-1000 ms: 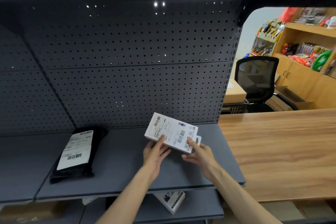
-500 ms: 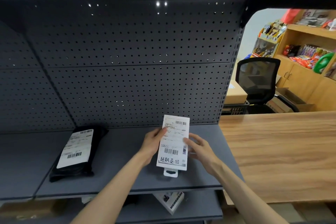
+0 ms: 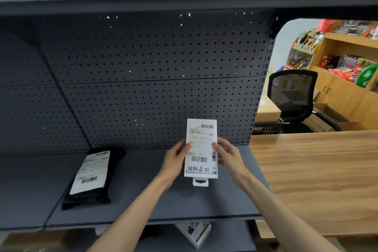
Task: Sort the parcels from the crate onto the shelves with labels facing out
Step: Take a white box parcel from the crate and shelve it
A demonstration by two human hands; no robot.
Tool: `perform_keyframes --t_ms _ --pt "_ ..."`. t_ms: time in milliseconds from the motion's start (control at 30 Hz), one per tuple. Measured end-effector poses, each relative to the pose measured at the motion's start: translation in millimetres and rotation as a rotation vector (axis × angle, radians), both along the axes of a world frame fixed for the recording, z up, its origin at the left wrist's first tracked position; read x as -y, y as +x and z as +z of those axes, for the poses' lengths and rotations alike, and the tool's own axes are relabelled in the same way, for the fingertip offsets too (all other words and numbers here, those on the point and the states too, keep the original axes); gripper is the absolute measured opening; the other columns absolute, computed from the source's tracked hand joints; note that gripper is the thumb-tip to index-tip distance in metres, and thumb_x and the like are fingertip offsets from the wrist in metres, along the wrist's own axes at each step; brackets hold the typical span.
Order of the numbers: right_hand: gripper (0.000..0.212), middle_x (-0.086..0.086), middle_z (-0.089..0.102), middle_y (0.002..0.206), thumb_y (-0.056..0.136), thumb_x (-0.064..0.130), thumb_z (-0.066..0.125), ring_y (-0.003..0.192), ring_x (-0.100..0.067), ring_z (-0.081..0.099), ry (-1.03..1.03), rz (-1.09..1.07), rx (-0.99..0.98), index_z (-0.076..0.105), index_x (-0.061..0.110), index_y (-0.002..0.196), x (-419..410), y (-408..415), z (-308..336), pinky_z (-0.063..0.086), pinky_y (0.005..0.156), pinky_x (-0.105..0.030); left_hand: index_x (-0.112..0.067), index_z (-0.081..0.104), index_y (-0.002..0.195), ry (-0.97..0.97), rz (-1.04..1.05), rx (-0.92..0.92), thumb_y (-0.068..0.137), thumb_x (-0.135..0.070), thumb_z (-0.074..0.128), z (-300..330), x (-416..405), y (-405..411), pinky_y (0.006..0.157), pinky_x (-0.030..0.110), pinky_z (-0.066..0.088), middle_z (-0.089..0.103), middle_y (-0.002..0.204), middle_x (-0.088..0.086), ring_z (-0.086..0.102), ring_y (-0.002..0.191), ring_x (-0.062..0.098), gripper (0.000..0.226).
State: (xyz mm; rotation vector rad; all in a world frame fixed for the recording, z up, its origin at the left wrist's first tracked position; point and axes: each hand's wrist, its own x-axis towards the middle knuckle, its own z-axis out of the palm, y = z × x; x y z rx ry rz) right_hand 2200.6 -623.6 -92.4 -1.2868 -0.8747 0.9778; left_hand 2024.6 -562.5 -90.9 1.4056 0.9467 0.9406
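Note:
A flat white parcel (image 3: 201, 149) with barcodes and handwritten characters stands upright on the grey shelf (image 3: 143, 196), its label facing me and its hang tab at the bottom. My left hand (image 3: 177, 159) grips its left edge and my right hand (image 3: 229, 154) grips its right edge. The parcel is near the perforated back panel, on the right part of the shelf. A black bagged parcel (image 3: 92, 176) with a white label lies flat, label up, to the left.
A wooden counter (image 3: 315, 180) adjoins the shelf on the right. Behind it stand a black mesh chair (image 3: 292, 96), a cardboard box (image 3: 266, 110) and wooden shelves of goods (image 3: 351, 67). Another shelf (image 3: 184, 0) is overhead. A small box (image 3: 196, 233) lies on the lower shelf.
The white parcel was turned from tilted to upright and pushed back toward the panel. Both hands stayed on its edges. The black parcel has not moved.

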Motion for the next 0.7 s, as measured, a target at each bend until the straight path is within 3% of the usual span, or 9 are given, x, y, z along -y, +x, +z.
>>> perform_keyframes --t_ms 133,267,333,467,700 --pt "0.025 -0.002 0.073 0.111 0.101 0.015 0.052 0.095 -0.009 0.071 0.13 0.028 0.092 0.061 0.013 0.124 -13 0 36 0.055 0.073 -0.019 -0.02 0.061 0.134 0.119 -0.002 0.0 0.104 -0.018 0.052 35 -8 0 0.083 0.012 0.05 0.073 0.115 -0.016 0.068 0.107 0.0 0.031" --pt "0.029 0.002 0.071 0.117 0.104 0.018 0.048 0.106 -0.013 0.068 0.23 0.04 0.212 0.057 0.016 0.131 -25 -3 66 0.056 0.087 -0.03 -0.021 0.056 0.138 0.218 0.004 0.019 0.105 -0.017 0.049 70 -13 0 0.079 0.01 0.05 0.069 0.113 -0.02 0.067 0.101 -0.007 0.034" --pt "0.03 0.004 0.069 0.122 0.104 0.017 0.046 0.11 -0.01 0.066 0.287 0.043 0.269 0.056 0.014 0.133 -27 -4 79 0.054 0.092 -0.028 -0.018 0.054 0.141 0.253 0.009 0.044 0.106 -0.016 0.048 83 -13 -1 0.078 0.009 0.05 0.068 0.118 -0.014 0.066 0.1 -0.01 0.036" --pt "0.029 0.004 0.068 0.122 0.104 0.017 0.045 0.11 -0.009 0.066 0.343 0.032 0.314 0.057 0.012 0.131 -29 -7 94 0.054 0.091 -0.026 -0.015 0.053 0.144 0.296 0.011 0.06 0.106 -0.017 0.047 95 -14 -4 0.084 0.012 0.051 0.067 0.127 -0.007 0.065 0.108 -0.005 0.038" --pt "0.032 0.006 0.069 0.121 0.104 0.021 0.046 0.107 -0.007 0.067 0.318 0.018 0.355 0.054 0.013 0.134 -29 -9 93 0.056 0.089 -0.026 -0.013 0.055 0.141 0.289 0.012 0.051 0.107 -0.016 0.046 96 -16 -5 0.084 0.013 0.051 0.068 0.125 -0.005 0.067 0.107 -0.002 0.035"
